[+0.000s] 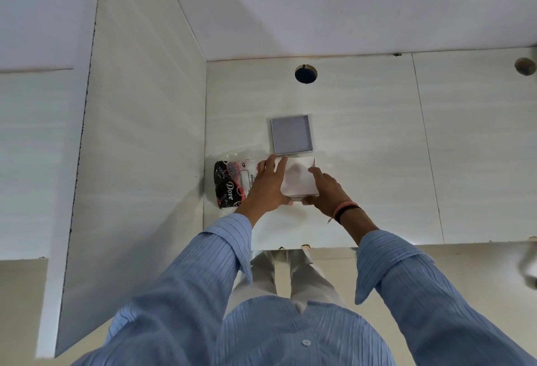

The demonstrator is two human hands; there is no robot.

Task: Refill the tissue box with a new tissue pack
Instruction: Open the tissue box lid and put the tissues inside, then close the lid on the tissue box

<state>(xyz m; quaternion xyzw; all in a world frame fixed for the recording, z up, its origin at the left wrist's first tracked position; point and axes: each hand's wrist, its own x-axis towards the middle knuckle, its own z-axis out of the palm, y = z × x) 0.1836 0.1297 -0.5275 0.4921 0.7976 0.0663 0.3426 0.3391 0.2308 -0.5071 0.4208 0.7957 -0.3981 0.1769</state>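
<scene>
Two bare hands meet at the middle of the frame around a white, roughly square stack of tissues [299,178] that lies flat on the pale tiled bench [377,147]. The left hand [268,185] covers the stack's left edge, its fingers [280,166] stretched up along that side and its thumb tucked under the near corner. The right hand [325,191] closes on the right edge, one finger laid up the side toward the far right corner and the thumb pressed at the near edge, so both hands have hold of the stack between them. A red and black band circles the right wrist, and both arms wear blue pleated sleeves.

Nearly as wide as it is deep, the stack shows no clear long axis; its sides run slightly tilted, with the far edge leaning toward the upper right of the frame.

Just above it, toward the upper centre, sits a grey square plastic tissue box [292,134], its open face turned up, its near edge just beside the stack's far edge; whether they touch cannot be told. Left of the hands lies a torn black, red and clear plastic wrapper [229,182] printed "Dove", partly hidden under the left hand.
</scene>
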